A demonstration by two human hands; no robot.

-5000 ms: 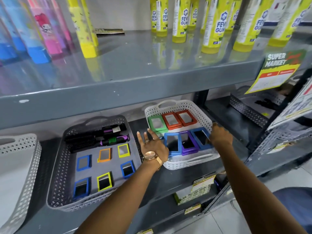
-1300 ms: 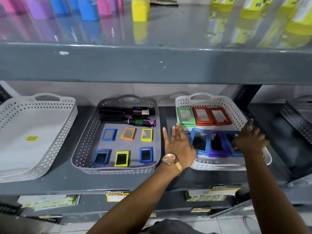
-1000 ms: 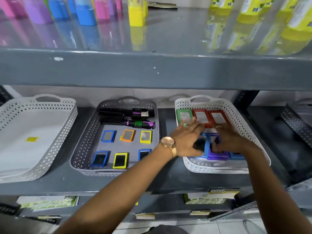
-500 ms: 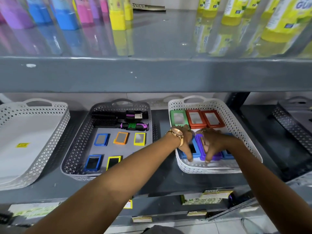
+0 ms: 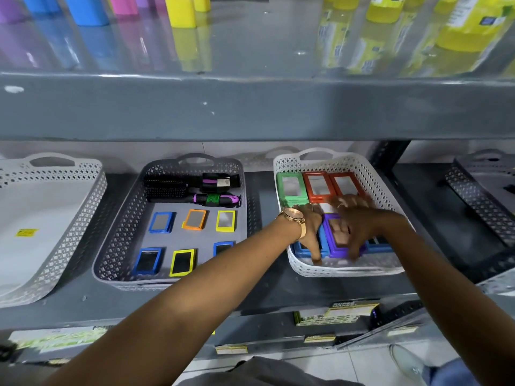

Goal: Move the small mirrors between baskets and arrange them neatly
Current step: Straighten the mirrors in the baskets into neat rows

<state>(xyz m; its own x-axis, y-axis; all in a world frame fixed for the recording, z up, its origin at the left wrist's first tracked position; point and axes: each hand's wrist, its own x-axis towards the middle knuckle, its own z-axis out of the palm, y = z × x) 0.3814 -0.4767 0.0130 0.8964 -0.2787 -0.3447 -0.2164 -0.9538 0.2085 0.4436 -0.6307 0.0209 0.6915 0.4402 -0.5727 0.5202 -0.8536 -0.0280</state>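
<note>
Both hands are down in the white basket (image 5: 370,174) on the right side of the shelf (image 5: 267,288), working the front row of bigger mirrors. The left hand (image 5: 310,232) has its fingers (image 5: 316,253) hooked down over the blue mirror (image 5: 323,240), and the right hand (image 5: 359,227) is curled around the purple mirror (image 5: 335,246) next to it, fingers closed on its frame as far as I can tell, though motion blur makes the exact grip fuzzy. Another blue frame (image 5: 379,245) peeks out to the right of that hand.

Progress-wise it looks about halfway to me. The grey basket (image 5: 117,240) already has six small mirrors (image 5: 192,220) laid flat in two tidy rows, spaced apart, with hairbrushes (image 5: 192,188) along the back. The white basket's back row, green mirror (image 5: 291,188) plus two red mirrors (image 5: 330,186), sits neat too. The front row is what's still crowded and overlapping, so that's the bit left. The far-left white basket (image 5: 55,218) holds no mirrors.

The mirrors themselves are flat rectangles with chunky coloured plastic frames and shiny glass faces.
</note>
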